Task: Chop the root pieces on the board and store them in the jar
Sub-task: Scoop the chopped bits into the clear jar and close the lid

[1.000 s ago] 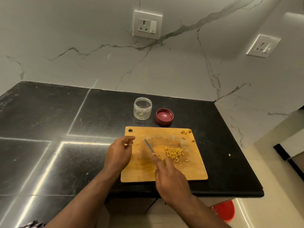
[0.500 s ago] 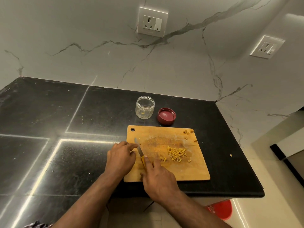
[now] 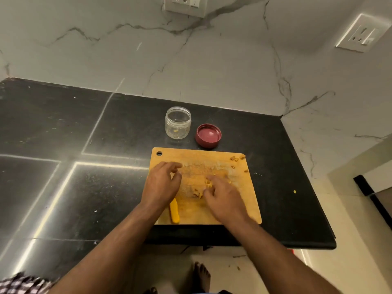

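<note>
A wooden cutting board lies on the black counter near its front edge. My right hand is down on the pile of chopped yellow root pieces, which sit between its thumb and curled fingers. My left hand hovers over the board's left part with fingers loosely curled and nothing in it. A yellow-handled knife lies on the board with its blade hidden under my left hand. Behind the board stands the open clear jar with a few yellow bits inside. Its red lid lies upside down beside it.
A few stray pieces lie at the board's far right corner, and one lies on the counter to the right. The counter ends just in front of the board. Marble walls with sockets close off the back and right.
My right hand carried the knife to the board's left side and let go of it. It now gathers the chopped pieces. My left hand moved onto the board over the blade.
</note>
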Available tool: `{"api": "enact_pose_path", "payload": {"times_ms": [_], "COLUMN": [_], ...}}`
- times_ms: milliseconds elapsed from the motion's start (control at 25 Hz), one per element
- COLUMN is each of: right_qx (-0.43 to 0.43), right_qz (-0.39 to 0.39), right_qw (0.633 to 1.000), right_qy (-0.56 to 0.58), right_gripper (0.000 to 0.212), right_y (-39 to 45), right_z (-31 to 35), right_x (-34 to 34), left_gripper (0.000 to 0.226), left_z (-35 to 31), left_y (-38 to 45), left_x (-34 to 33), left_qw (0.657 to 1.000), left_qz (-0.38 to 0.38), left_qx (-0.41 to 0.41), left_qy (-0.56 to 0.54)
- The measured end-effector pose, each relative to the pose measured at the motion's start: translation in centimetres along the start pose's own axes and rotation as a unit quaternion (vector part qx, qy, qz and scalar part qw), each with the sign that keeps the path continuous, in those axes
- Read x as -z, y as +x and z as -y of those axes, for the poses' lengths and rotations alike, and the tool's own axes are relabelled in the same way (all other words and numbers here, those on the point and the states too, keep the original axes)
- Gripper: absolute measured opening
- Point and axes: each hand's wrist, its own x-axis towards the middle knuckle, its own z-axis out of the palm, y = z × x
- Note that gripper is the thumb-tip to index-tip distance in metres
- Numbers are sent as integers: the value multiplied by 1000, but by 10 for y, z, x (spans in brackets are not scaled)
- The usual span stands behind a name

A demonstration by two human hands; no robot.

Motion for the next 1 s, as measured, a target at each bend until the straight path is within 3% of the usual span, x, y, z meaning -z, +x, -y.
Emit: {"api": "enact_pose_path", "payload": {"times_ms": [120,280,480,600,720,800,840,920,1000], "right_qx": [29,152,220,226,227,246,265,309,343], "right_qz": [-32,-55,53,85,29,0,-7,-5,25], "right_qw": [999,987,972,969,973,966,957,935,919], "right_qy": [20,0,-61,-53,15,84,121,177,193], "right_gripper": [45,47,57,46,27,22,20,18,17], "right_y": [51,129,195,210,208,191,177,143,114], "right_z": [-17,0,33,37,34,30,28,25,22], "right_x": [22,35,28,19,20,28,36,56,73], "left_gripper": [12,20,22,21,22,23,25,37,58], "left_z": [-15,-24,-29,-33,-34,-34,-35,-40,-43], "left_y": [9,8,2,-7,-14,-12,-9,-1,6], "left_x": [-9,-20,-20,-19,-15,-7,-2,10,19], "left_qw": [999,996,994,992,983,954,922,833,754], "left_qz": [9,26,-31,-67,-109,-151,-166,-156,-84], "left_qx": [18,26,71,98,141,200,238,304,332], "left_qy": [31,84,75,36,-41,-166,-258,-435,-561]}}
